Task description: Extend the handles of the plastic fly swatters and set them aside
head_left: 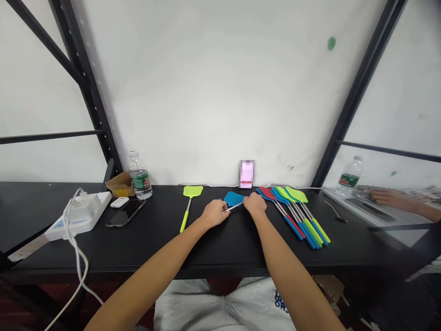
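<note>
My left hand [215, 213] and my right hand [255, 204] are both closed on a thin metal shaft [234, 207] that spans the gap between them, over the black table. It looks like the shaft of a fly swatter; my fingers cover both its ends. Directly behind it shows a blue fly swatter head [234, 198], and I cannot tell whether it joins this shaft. A lime-green fly swatter [189, 210] lies alone to the left of my left hand. Right of my right hand, several blue, red and green fly swatters [296, 214] lie side by side, partly overlapping, handles toward me.
A lit phone [246, 174] leans on the wall. On the left are a water bottle [140, 177], a cardboard box [121, 185], a white case [120, 202], a dark phone [126, 213] and a power strip [82, 216] with cables. At right, another person's hand [386, 196] rests near a laptop.
</note>
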{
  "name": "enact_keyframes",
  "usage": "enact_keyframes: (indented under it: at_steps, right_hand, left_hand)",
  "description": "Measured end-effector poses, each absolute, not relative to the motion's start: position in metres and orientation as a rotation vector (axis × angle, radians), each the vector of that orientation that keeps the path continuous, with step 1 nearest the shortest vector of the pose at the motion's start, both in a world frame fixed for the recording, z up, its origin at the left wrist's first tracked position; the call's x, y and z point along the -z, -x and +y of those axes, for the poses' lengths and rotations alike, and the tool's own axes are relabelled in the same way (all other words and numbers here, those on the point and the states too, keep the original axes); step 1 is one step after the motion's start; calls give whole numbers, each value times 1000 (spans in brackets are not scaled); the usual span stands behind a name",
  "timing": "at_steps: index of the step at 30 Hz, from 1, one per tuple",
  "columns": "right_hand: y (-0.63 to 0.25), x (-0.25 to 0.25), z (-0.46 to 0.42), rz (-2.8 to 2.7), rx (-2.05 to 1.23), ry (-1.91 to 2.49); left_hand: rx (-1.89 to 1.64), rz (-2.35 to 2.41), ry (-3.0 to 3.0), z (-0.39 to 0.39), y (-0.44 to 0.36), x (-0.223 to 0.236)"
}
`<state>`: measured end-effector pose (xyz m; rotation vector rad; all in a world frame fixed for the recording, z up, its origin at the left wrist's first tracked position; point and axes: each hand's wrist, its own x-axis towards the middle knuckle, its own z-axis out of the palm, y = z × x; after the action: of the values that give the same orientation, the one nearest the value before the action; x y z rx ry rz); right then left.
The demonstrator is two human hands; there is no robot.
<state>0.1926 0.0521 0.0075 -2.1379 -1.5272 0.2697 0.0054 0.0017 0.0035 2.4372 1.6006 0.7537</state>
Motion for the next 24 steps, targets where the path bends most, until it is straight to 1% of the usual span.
enact_keyframes:
  at_steps: [10, 24]
  right_hand:
    - [-193, -2, 58, -1586, -252, 2173]
    - [-187, -3, 53, -1638, -246, 2163]
  left_hand:
    - [-712, 1604, -2436, 1, -5, -4]
    - [-739, 1567, -2453, 4, -5, 0]
